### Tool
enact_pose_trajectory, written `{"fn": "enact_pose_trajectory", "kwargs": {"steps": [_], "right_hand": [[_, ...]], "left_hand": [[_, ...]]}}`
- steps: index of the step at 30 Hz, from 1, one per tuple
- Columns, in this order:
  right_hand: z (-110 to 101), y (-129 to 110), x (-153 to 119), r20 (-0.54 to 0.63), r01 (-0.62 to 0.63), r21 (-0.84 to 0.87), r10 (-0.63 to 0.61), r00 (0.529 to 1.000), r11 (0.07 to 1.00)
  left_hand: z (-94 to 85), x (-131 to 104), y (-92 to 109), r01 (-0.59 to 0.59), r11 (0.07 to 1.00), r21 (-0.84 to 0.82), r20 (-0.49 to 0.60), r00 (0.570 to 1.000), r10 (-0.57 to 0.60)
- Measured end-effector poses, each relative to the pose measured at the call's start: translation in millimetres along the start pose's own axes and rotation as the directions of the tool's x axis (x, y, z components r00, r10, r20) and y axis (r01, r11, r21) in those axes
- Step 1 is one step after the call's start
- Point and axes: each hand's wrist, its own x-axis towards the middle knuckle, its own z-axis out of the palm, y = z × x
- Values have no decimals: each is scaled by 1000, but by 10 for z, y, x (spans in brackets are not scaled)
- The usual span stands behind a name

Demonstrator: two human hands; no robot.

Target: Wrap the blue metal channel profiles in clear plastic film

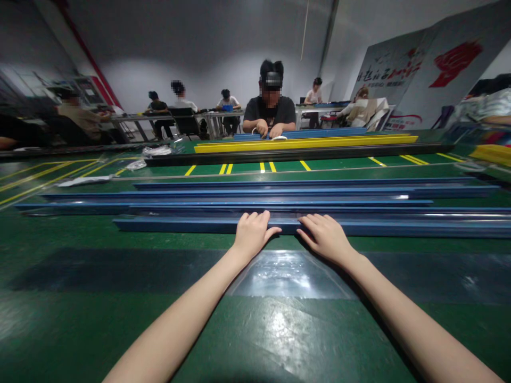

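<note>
A long blue channel strip [191, 225] lies across the green table [275, 340] in front of me. My left hand [252, 234] grips its near wall, fingers hooked over the top and thumb along the near side. A short gap to the right, my right hand [328, 236] holds the same wall in a similar way, its thumb pointing inward. Both hands' fingertips are partly hidden in the channel. Between my forearms and out to both sides, a clear plastic strip [291, 274] lies flat on the table.
Several more blue channel strips [279, 195] lie just beyond. Farther back are a black strip [279, 154] and a yellow strip [311, 142]. Across the table a person [271, 106] works with both hands. Plastic wrapping [159, 151] lies at the left.
</note>
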Motion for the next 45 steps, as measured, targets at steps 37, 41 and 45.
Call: {"fn": "enact_pose_trajectory", "kwargs": {"steps": [37, 41, 45], "right_hand": [[4, 8, 0, -21, 21, -11, -21, 1000, 1000], [12, 9, -3, -19, 17, -12, -17, 1000, 1000], [10, 9, -4, -17, 14, -10, -14, 1000, 1000]], "left_hand": [[33, -25, -9, -25, 999, -40, -72, 997, 22], [41, -28, -12, -23, 999, -44, -70, 997, 20], [35, -30, -10, -23, 999, -48, -67, 998, 20]]}}
